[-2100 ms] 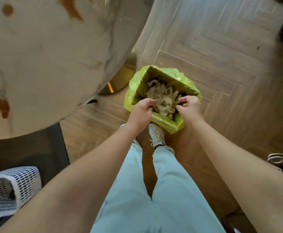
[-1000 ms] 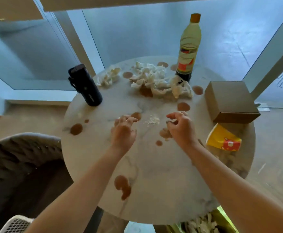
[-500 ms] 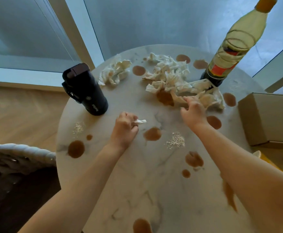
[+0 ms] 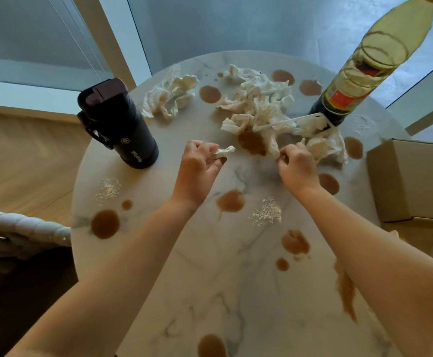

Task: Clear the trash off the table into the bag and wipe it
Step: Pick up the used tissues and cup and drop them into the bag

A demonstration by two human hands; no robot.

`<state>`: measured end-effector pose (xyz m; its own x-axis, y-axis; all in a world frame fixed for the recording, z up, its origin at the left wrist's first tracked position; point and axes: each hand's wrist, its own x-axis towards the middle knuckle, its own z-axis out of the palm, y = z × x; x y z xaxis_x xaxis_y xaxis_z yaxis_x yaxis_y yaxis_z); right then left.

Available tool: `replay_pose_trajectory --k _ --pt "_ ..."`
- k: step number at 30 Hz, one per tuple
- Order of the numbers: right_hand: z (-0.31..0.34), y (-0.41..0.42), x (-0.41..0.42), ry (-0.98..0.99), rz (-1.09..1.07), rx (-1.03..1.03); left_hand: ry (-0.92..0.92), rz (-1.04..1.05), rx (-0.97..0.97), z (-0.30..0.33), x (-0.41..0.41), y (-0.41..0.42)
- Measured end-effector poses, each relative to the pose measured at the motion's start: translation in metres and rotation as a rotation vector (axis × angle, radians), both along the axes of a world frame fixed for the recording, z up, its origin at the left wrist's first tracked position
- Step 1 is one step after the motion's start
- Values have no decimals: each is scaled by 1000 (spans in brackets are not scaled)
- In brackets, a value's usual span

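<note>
Tissues (image 4: 259, 104) heaped mid-counter (image 4: 210, 279) look limp and light, so with my left hand (image 4: 197, 166) pinching a scrap (image 4: 225, 151) and right hand (image 4: 297, 163) nipping the pile's edge, I'd bunch them.

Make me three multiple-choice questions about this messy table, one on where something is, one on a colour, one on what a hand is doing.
1. Where does the black insulated flask stand?
A. left side of the round marble table
B. on the brown cardboard box
C. on the floor

2. What colour are the spilled puddles?
A. green
B. brown
C. blue

3. What is the left hand doing?
A. lying flat
B. gripping the flask
C. pinching a small crumpled white tissue

Answers: 1 A, the flask stands at the table's left edge. 2 B, every puddle is brown. 3 C, the tissue sticks out from its fingertips.
</note>
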<state>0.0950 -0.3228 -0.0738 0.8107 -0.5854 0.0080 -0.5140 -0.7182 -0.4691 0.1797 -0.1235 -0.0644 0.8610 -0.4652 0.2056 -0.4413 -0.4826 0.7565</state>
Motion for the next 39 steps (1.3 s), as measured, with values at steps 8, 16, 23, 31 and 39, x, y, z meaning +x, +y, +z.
replay_pose_trajectory --k 8,16,23,31,39 --pt "27 18 -51 -277 65 -67 -29 -15 -23 16 -46 -9" --pt "33 48 -191 -444 161 12 -61 -99 -16 28 -165 -4" --pt "9 59 -375 -544 32 53 -9 -263 13 21 -338 -10" --pt "-82 77 -543 -385 -439 264 188 -626 293 -36 -489 -32" --pt "-188 68 -577 88 -659 667 397 -504 632 -159 -496 -66"
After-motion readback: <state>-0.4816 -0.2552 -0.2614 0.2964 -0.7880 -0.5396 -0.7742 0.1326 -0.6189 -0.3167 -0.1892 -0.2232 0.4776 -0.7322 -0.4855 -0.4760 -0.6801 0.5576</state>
